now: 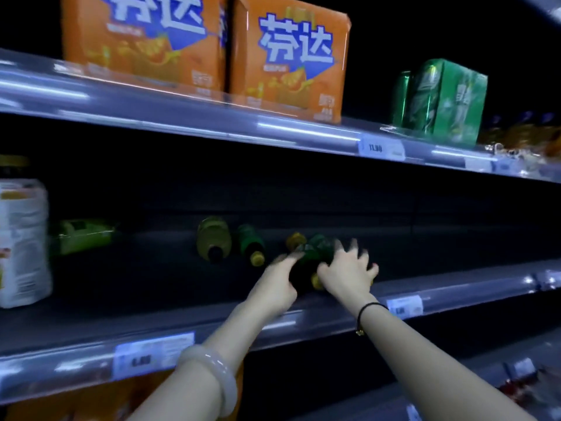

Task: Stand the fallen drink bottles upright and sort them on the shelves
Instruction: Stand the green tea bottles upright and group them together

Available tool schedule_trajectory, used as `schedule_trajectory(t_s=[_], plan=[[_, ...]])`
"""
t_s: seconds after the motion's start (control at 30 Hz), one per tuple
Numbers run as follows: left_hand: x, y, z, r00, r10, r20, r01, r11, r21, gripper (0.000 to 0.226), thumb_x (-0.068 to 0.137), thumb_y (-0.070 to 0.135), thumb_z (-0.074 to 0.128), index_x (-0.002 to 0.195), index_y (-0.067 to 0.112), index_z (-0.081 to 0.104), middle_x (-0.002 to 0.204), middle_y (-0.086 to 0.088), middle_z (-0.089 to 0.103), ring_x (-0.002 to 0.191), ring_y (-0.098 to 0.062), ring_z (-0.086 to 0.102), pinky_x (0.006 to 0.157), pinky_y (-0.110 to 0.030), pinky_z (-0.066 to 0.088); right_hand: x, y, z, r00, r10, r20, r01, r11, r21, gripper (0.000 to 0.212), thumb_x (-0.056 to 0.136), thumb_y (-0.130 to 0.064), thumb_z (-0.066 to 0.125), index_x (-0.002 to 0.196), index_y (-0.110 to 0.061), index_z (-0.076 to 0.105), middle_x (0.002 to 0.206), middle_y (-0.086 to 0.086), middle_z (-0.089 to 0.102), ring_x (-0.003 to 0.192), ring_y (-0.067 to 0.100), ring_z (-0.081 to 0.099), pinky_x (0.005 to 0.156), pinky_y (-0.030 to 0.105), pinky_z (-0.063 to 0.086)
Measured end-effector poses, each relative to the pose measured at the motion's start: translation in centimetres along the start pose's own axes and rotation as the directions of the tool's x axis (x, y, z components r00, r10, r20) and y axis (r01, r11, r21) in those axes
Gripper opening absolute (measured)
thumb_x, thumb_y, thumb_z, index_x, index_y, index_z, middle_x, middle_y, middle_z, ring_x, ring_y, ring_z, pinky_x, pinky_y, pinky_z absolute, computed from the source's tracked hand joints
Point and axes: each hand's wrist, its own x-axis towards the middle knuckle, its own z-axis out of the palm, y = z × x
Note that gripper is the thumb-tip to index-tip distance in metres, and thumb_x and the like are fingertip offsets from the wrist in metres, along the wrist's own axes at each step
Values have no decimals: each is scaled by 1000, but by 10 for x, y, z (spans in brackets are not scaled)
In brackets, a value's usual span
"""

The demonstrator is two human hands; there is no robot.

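Green and dark, the bottle (315,256) lay on its side on the middle shelf (455,287). It was near the front edge, and its yellow cap (317,281) pointed out at the person. The left hand (280,281) reached in from one side with its fingers stretched out. The tips seemed to touch the bottle, but they were blurry. The right hand (349,273) lay over the other side with its fingers spread wide. As far as I could see, neither hand had closed round the bottle yet.

More bottles lay fallen on the same shelf. A yellow bottle (212,238) and a small green bottle (250,243) were off to the left. A third bottle (296,240) was just behind the hands, and only its round yellow end showed.

I think the bottle was plastic and full. It would feel a bit heavy but would not break easily. It was round and smooth, so it could roll away or slip. A good place to hold it was round the fat middle, with the other hand near the neck to tip it up. The shelf was dark, so it would be easy to bump the third bottle.
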Motion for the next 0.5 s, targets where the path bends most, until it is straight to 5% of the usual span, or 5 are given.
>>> schedule_trajectory(t_s=[0.1, 0.17, 0.23, 0.37, 0.5], plan=[[27, 0, 20, 979, -47, 198, 16, 988, 155, 83, 79, -5, 40, 147, 38, 21, 159, -1, 13, 147, -25, 11, 119, -39, 19, 20, 20, 2, 997, -3, 83, 10, 997, -80, 51, 84, -29, 51, 133, -21, 43, 136, 13, 44, 121, 40, 45, 99, 45, 36], [44, 2, 30, 959, -50, 279, -17, 973, 232, 80, 82, 1, 43, 146, 42, 18, 160, 1, 3, 147, -26, 2, 120, -42, 15, 29, 32, 5, 991, -51, 128, 73, 982, -173, 54, 83, -25, 57, 134, -19, 41, 132, 13, 45, 118, 39, 47, 93, 41, 42], [53, 8, 36, 953, -43, 300, -54, 951, 305, 74, 83, 5, 44, 144, 43, 24, 160, 4, 2, 147, -27, -1, 120, -41, 15, 37, 43, 7, 983, -90, 159, 103, 992, -73, 64, 81, -16, 57, 141, -23, 36, 132, 14, 45, 115, 41, 50, 89, 38, 46], [47, 15, 39, 968, -68, 243, -10, 952, 305, 66, 87, 8, 46, 143, 38, 28, 159, 4, 3, 144, -33, 5, 116, -41, 22, 35, 53, 13, 978, -184, 94, 165, 969, 184, 78, 74, -3, 51, 147, -25, 32, 127, 15, 54, 111, 37, 56, 87, 31, 46], [49, 15, 39, 999, -23, 43, 9, 954, 299, 55, 90, 32, 53, 140, 38, 32, 156, 1, 14, 144, -26, 6, 114, -48, 21, 29, 55, 13, 988, -139, -73, 157, 857, 491, 50, 74, -8, 54, 121, -24, 52, 95, 3, 66, 97, 30, 62, 76, 28, 45]])
